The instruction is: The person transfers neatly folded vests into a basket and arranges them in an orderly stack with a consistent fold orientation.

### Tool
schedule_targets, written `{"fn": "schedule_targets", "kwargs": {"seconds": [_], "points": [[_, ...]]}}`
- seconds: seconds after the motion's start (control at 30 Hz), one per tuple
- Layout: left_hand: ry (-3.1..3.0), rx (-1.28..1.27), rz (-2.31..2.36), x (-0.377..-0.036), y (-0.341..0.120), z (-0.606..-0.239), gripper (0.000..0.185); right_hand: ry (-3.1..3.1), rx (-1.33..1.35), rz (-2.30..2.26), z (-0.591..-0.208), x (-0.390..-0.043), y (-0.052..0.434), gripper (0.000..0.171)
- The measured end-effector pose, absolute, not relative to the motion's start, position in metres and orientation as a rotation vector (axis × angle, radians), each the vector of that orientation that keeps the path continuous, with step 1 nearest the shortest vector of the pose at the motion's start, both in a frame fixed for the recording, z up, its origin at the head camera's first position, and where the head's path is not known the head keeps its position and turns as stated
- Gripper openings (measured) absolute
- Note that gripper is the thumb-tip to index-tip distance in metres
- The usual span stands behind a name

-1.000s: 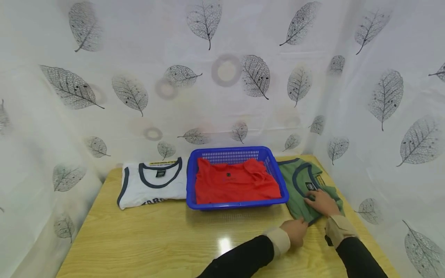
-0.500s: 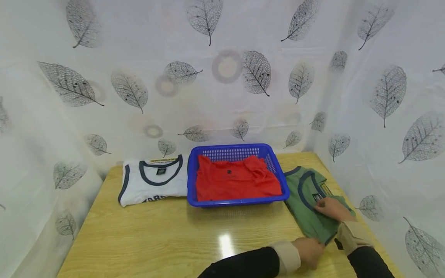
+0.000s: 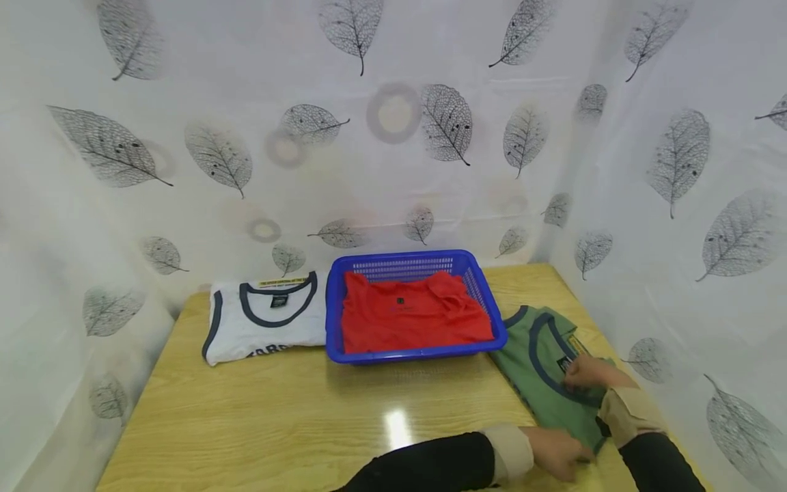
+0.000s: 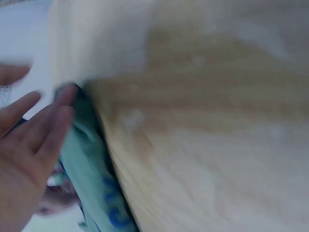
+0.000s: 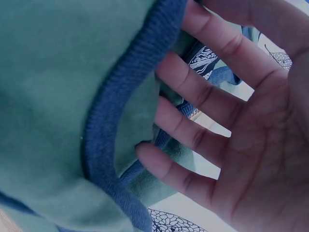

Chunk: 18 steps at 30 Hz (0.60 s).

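Note:
A green T-shirt [image 3: 556,400] with navy trim lies folded at the table's right side, its upper left corner beside the basket. My right hand [image 3: 593,374] pinches its neckline near the black label; in the right wrist view the fingertips [image 5: 166,113] reach behind the navy collar band [image 5: 104,121]. My left hand [image 3: 556,452] is at the shirt's near corner. The left wrist view shows its fingers [image 4: 48,125] mostly straight along the shirt's edge [image 4: 91,145], thumb held apart, with some blur.
A blue plastic basket [image 3: 418,357] holding a folded red shirt [image 3: 415,321] stands at the back middle of the wooden table [image 3: 246,424]. Left of it lies a folded white T-shirt [image 3: 270,331] with navy trim. A leaf-patterned white curtain [image 3: 393,184] borders the back and sides.
The green T-shirt has slid toward me, away from the back edge. Both hands have come nearer with it, and the left hand's thumb now stands apart from its fingers.

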State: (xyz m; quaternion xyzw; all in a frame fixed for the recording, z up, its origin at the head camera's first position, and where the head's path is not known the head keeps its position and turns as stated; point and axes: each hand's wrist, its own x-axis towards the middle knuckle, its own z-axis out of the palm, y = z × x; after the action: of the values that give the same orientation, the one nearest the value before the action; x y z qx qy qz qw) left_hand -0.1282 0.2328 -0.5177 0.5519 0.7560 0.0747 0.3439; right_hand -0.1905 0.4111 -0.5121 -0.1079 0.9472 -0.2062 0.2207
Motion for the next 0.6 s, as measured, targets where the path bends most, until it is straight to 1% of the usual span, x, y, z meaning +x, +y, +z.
{"fn": "schedule_targets", "kwargs": {"seconds": [0.13,0.2,0.23,0.37,0.4,0.43,0.5,0.57,0.6], "points": [[2.408,1.511,0.260,-0.152,0.224,-0.526,0.038,2.685,-0.327,-0.612,-0.512,-0.190,0.413,0.034],[2.672,1.454,0.199,-0.166,0.220,-0.533,0.037,2.764,-0.280,-0.592,-0.512,-0.191,0.414,0.036],[2.777,1.418,0.156,-0.173,0.217,-0.537,0.038,2.804,-0.234,-0.580,-0.511,-0.191,0.414,0.036],[2.936,1.290,-0.061,-0.197,0.207,-0.548,0.048,2.969,-0.026,-0.534,-0.511,-0.193,0.413,0.023],[2.924,1.267,-0.096,-0.201,0.206,-0.549,0.050,2.983,0.022,-0.530,-0.511,-0.194,0.413,0.026],[2.905,1.254,-0.132,-0.204,0.204,-0.549,0.052,2.988,0.071,-0.531,-0.512,-0.195,0.414,0.034],[2.856,1.252,-0.170,-0.209,0.203,-0.547,0.051,2.962,0.147,-0.513,-0.515,-0.198,0.417,0.052],[2.821,1.281,-0.171,-0.211,0.204,-0.544,0.046,2.913,0.206,-0.481,-0.519,-0.201,0.422,0.065],[2.815,1.305,-0.171,-0.212,0.205,-0.543,0.041,2.896,0.217,-0.471,-0.520,-0.202,0.425,0.069]]}}
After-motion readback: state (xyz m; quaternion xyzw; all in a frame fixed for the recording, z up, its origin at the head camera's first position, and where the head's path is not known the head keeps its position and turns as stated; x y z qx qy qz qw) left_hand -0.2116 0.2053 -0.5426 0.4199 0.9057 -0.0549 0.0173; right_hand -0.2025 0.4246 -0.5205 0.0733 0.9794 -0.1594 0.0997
